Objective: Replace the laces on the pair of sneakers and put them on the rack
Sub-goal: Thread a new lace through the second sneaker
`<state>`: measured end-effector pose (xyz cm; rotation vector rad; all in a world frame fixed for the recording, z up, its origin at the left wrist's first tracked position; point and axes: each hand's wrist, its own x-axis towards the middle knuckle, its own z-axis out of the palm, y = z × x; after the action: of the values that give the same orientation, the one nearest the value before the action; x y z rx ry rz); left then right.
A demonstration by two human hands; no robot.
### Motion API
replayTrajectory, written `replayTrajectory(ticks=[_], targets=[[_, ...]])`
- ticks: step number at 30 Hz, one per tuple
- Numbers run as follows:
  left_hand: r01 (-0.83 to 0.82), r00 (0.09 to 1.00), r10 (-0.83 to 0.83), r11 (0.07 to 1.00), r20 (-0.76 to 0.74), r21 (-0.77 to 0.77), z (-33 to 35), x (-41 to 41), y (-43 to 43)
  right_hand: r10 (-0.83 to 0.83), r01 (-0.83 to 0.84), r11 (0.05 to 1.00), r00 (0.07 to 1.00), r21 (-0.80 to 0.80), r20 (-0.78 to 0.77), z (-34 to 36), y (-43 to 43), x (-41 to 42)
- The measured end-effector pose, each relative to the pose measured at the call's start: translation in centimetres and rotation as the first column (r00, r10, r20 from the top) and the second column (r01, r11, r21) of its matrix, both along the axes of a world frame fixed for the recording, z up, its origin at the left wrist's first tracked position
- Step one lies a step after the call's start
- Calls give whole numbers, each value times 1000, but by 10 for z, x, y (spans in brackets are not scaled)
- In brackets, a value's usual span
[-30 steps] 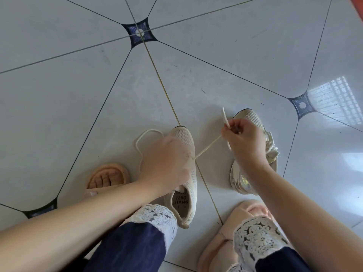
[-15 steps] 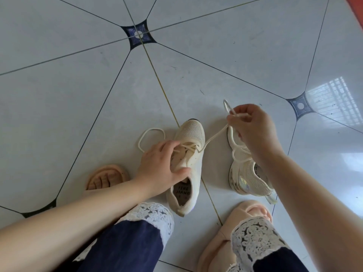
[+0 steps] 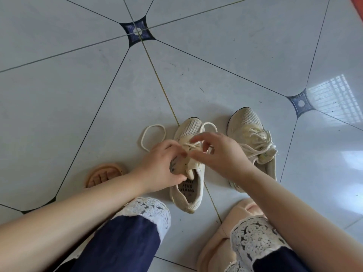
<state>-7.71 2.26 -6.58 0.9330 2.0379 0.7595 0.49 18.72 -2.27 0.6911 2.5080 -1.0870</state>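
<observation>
Two beige mesh sneakers stand side by side on the tiled floor. The left sneaker has a cream lace partly threaded, with one end looping out on the floor to its left and another loop over its toe. My left hand grips this sneaker's left side by the tongue. My right hand hovers over its eyelets, thumb and fingers curled and pinching the lace at the crossing. The right sneaker stands laced, its lace ends bunched loosely on top.
My two feet in peach slippers flank the shoes, and my knees in navy trousers with white lace trim fill the bottom. Grey tiles with dark corner insets spread all around. A red edge shows at the top right corner.
My right hand, which held the lace pulled up and out to the right, has come down left onto the left sneaker's eyelets. The lace has gone slack. The right sneaker is now uncovered.
</observation>
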Motion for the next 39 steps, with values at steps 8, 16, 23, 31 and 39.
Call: replayTrajectory(ticks=[8,16,23,31,39], targets=[[65,998,-65,998,-21,1,6,-5,-7,93,-93,996,990,-8,103,-6,-10,13],[-186,973,175,981,152,63,3,-7,-12,126,-131,991,988,43,90,-6,-28,14],[-25,999,23,999,-42,-31,5,-10,3,-20,21,1000,997,-19,71,-16,-34,21],[163,928,-194,979,-318,-120,12,-7,6,-126,132,978,991,-162,43,-15,-32,28],[-340,938,343,938,41,-62,15,-5,3,-145,157,982,983,-102,111,-3,-8,18]])
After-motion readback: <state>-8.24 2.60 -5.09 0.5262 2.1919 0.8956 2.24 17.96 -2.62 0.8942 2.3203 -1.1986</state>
